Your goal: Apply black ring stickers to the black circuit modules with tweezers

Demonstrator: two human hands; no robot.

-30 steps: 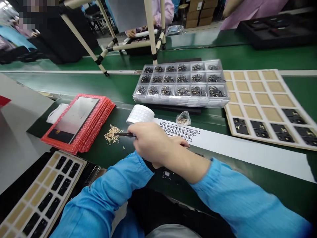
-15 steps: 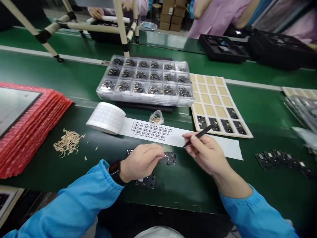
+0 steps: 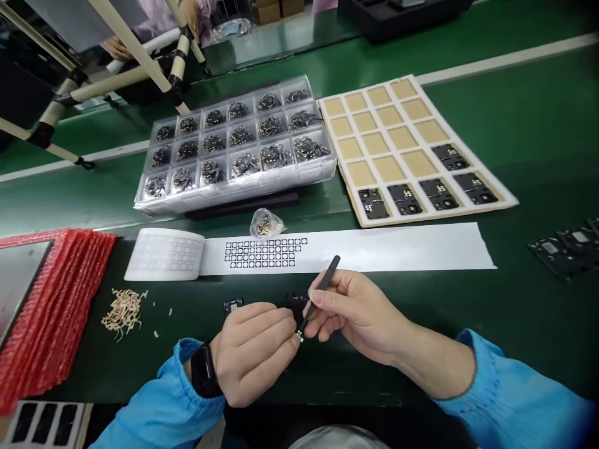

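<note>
My right hand (image 3: 358, 312) grips black tweezers (image 3: 325, 284) like a pen, slanting down to the left. Their tip is at a tiny shiny metal part (image 3: 300, 337), which shows at the fingertips of my left hand (image 3: 259, 349). The left thumb and fingers are pinched together, and most of the part is hidden. Behind the hands lie black electronic modules on the green table: one module (image 3: 233, 305) beside the left knuckles and another module (image 3: 296, 302) partly covered. A white strip of sticker tape (image 3: 393, 252) with black ring-marked squares unrolls from a roll (image 3: 163, 254) beyond them.
A clear compartment box (image 3: 238, 178) with coiled black cables stands behind the tape. Right of it is a white tray (image 3: 428, 215) partly filled with modules. A small bag (image 3: 266, 226) of metal bits, tan strips (image 3: 124, 312), red-wrapped panels (image 3: 79, 299) and more modules (image 3: 559, 252) lie around.
The tweezers have come left and down from over the tape, their tip now at my left fingertips. Both hands are closer together. My view has shifted.
</note>
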